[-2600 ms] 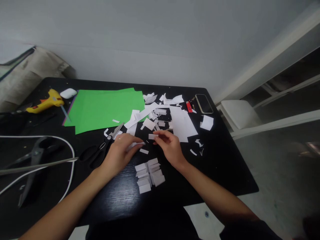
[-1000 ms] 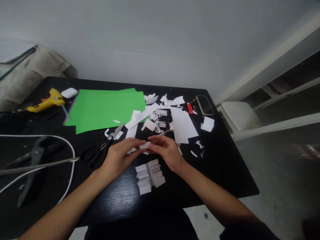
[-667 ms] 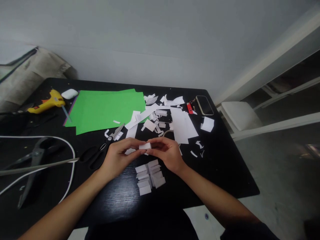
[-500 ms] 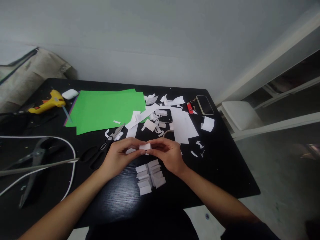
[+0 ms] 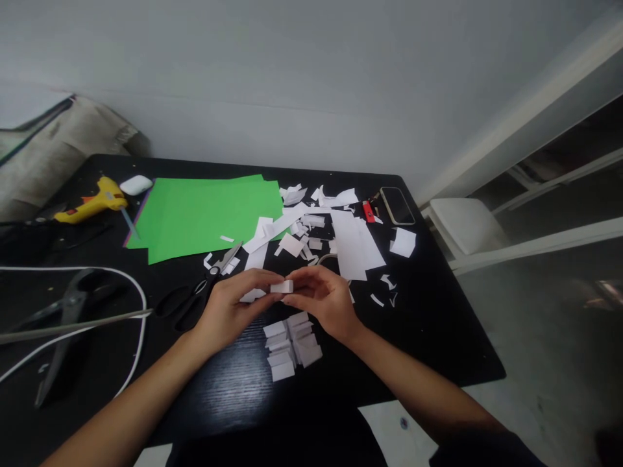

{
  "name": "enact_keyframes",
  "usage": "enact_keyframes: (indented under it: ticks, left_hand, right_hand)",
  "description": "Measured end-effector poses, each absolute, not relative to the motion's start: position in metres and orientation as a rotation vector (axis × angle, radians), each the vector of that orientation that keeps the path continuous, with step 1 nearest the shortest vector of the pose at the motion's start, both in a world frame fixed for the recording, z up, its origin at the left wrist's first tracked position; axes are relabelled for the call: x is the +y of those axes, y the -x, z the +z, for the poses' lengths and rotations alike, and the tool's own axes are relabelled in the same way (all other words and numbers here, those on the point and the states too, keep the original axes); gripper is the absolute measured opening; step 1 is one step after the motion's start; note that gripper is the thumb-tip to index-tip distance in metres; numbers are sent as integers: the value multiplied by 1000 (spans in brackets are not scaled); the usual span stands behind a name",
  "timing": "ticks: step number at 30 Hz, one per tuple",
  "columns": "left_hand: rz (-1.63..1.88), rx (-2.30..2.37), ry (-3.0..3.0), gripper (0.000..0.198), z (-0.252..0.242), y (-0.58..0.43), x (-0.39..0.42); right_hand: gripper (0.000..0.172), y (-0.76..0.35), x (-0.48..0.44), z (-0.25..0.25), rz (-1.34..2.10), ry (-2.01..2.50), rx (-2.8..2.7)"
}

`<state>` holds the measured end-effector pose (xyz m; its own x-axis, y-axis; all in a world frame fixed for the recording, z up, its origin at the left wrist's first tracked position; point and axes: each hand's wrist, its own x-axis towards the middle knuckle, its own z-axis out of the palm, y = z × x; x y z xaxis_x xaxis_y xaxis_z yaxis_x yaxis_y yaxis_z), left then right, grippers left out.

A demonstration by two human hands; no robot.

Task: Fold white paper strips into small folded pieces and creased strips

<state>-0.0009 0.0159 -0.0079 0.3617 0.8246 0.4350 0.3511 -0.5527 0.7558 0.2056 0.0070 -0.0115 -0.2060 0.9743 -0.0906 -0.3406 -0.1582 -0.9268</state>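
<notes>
Between the fingertips of both hands is a small folded piece of white paper (image 5: pixel 281 287), held just above the black table. My left hand (image 5: pixel 233 301) pinches its left end between thumb and fingers. My right hand (image 5: pixel 324 298) grips the right end the same way, and its fingers cover part of the paper. Right below them lies a cluster of small folded white paper pieces (image 5: pixel 292 347), set in two columns. Black-handled scissors (image 5: pixel 207 282) lie beside my left hand, blades pointing away from me. A roll of tape (image 5: pixel 328 261) shows partly behind my right hand.
Green sheets (image 5: pixel 214 217) lie at the back, with white paper strips (image 5: pixel 355 246) and scraps to their right. A yellow glue gun (image 5: pixel 95 202), a white cable (image 5: pixel 145 305) and larger scissors (image 5: pixel 65 331) are at left. A red lighter (image 5: pixel 368 211) and phone (image 5: pixel 396 205) lie back right.
Both hands stay nearly in place. The folded paper piece has turned slightly between the fingertips, and the fingers have shifted a little. Nothing else on the table has moved.
</notes>
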Motion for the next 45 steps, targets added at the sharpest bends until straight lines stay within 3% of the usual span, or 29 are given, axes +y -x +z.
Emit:
enact_keyframes:
  ticks: [7, 14, 17, 19, 25, 30, 45]
  left_hand:
    - [1181, 949, -2250, 27, -11, 0, 11]
    - [1155, 1010, -2323, 29, -13, -2, 9]
    - [1037, 1135, -2213, 37, -9, -1, 10]
    - [951, 1138, -2187, 32, -6, 0, 10]
    - [942, 1087, -2127, 13, -6, 3, 13]
    - [967, 1123, -2082, 13, -12, 3, 15]
    - [944, 1141, -2141, 15, -17, 1, 16]
  right_hand:
    - [30, -207, 12, -15, 1765, 951, -920]
    - [14, -207, 7, -15, 1440, 1079, -1244]
    - [7, -208, 5, -17, 1282, 1097, -1359]
    - [5, -209, 5, -19, 1196, 1099, -1419]
    - [8, -209, 6, -21, 1196, 1099, -1443]
    - [17, -207, 8, -22, 1244, 1064, -1391]
    - [17, -208, 9, -24, 1102, 1086, -1559]
